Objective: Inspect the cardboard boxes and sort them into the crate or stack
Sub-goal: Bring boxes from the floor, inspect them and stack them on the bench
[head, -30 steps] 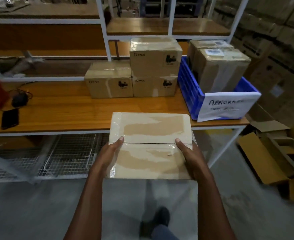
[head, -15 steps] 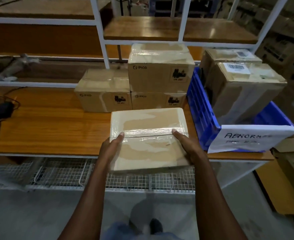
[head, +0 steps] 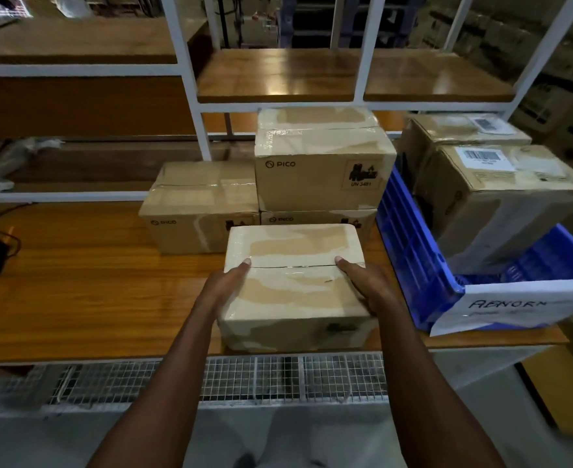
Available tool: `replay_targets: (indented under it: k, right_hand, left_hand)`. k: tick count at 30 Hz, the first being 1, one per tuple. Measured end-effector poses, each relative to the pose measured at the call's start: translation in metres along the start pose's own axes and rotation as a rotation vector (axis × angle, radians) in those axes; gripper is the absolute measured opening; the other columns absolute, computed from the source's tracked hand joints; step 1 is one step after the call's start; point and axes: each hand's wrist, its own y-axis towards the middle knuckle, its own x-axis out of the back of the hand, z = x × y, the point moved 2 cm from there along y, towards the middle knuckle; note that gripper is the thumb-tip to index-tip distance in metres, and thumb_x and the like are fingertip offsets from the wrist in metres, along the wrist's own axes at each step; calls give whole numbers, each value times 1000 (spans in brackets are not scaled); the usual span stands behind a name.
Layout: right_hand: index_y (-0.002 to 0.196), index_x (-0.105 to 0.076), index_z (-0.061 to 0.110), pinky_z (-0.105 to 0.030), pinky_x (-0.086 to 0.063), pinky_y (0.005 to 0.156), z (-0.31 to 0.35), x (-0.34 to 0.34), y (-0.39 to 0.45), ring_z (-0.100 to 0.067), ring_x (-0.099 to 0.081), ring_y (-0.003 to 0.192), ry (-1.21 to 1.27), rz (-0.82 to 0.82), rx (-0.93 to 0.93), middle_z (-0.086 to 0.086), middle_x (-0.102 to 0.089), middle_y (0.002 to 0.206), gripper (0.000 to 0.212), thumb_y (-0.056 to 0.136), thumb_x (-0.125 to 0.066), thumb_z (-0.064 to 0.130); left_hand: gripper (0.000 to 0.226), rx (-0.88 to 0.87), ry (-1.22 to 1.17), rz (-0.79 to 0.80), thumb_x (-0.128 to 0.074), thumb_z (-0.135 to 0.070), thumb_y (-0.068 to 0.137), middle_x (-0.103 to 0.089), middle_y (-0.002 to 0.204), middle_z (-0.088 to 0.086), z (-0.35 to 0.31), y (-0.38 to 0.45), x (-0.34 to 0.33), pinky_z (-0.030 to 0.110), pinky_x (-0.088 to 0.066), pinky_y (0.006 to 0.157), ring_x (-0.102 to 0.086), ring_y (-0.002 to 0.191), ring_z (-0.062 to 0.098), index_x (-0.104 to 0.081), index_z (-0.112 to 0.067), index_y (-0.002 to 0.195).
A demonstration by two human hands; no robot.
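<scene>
At the front edge of the wooden table [head: 75, 282], the left hand [head: 226, 287] and right hand [head: 362, 285] clasped the taped box [head: 293, 282] by its two sides, thumbs on top. It sat between them, before the PICO stack [head: 325, 170] and left of the blue crate [head: 413, 251].

Top stacked box [head: 325, 170]: "PICO" with ring logo, front left; hazard label reads "UN 3481". Two lower boxes [head: 200, 211] also "PICO". White paper sign [head: 514, 309] on blue crate [head: 410, 251]: handwritten "ABNORM", rest cut off. Barcode labels [head: 484, 157] on crate boxes, unreadable.
</scene>
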Motion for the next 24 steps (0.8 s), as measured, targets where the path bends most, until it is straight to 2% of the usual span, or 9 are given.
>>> replay_targets:
  k: [2, 5, 8, 11, 13, 15, 17, 20, 24]
  right_hand:
    - [125, -71, 17, -33, -54, 76, 7, -2, 3, -25, -69, 105, -91, -62, 96, -2, -73, 116, 53, 85, -81, 51]
    - [142, -58, 23, -44, -52, 99, 25, -5, 13, -29, -59, 127, -428, -226, 354, -5, -63, 136, 67, 83, -82, 46]
    - [157, -42, 30, -48, -40, 116, 45, -22, 17, -32, -35, 149, -706, -149, 424, -7, -38, 163, 81, 86, -75, 53]
    - [162, -27, 39, -53, -23, 124, 46, -37, 14, -34, -3, 160, -895, -20, 343, -4, -5, 175, 80, 94, -61, 61]
    - [164, -19, 42, -55, -19, 125, 46, -39, 13, -35, 5, 160, -935, 2, 315, -2, 3, 175, 80, 96, -55, 64]
    - [164, -15, 41, -57, -19, 124, 48, -37, 13, -36, 8, 160, -967, 18, 294, -3, 6, 175, 80, 97, -52, 64]
    - [164, -14, 39, -58, -20, 124, 53, -38, 15, -37, 8, 160, -1001, 33, 277, -4, 8, 175, 80, 98, -52, 63]
    - [164, -16, 37, -58, -16, 125, 55, -42, 14, -39, 8, 160, -1015, 35, 262, -7, 7, 175, 80, 98, -55, 60]
    - [160, -29, 31, -56, -10, 126, 69, -48, 12, -40, -2, 159, -1074, -29, 288, -14, -10, 172, 75, 94, -59, 52]
  left_hand:
    - [63, 0, 46, -36, -76, -70, 75, -78, 98, 4, -2, 6, 1, 44, -63, 81, -76, 87, 28, -77, -16, 106]
    - [50, -48, 71, -81, -81, -56, 79, -78, 98, 7, -6, 18, 0, 40, -62, 75, -76, 85, 26, -77, -13, 105]
    - [58, -85, 81, -56, -84, -51, 73, -76, 108, 5, -16, 25, 1, 40, -62, 72, -74, 90, 24, -70, -19, 119]
    - [90, -175, 276, -107, -78, -63, 61, -63, 137, 6, -24, 35, 1, 57, -56, 93, -64, 115, 31, -51, -31, 140]
    - [95, -272, 546, -180, -76, -49, 77, -28, 164, 9, -37, 28, -9, 62, -37, 111, -33, 143, 40, -27, -38, 157]
    - [90, -416, 720, -228, -73, -33, 86, -7, 170, 4, -50, 17, -25, 61, -21, 115, -13, 152, 35, -22, -41, 160]
    - [79, -547, 873, -232, -69, -32, 88, -12, 170, 2, -60, 10, -42, 56, -18, 115, -13, 152, 33, -32, -44, 157]
    - [66, -516, 1062, -153, -60, -50, 89, -30, 162, -1, -64, 9, -59, 51, -23, 110, -27, 143, 34, -39, -46, 151]
    - [67, -478, 1147, -137, -55, -63, 89, -31, 161, -3, -72, 9, -63, 55, -25, 110, -28, 142, 38, -38, -45, 151]
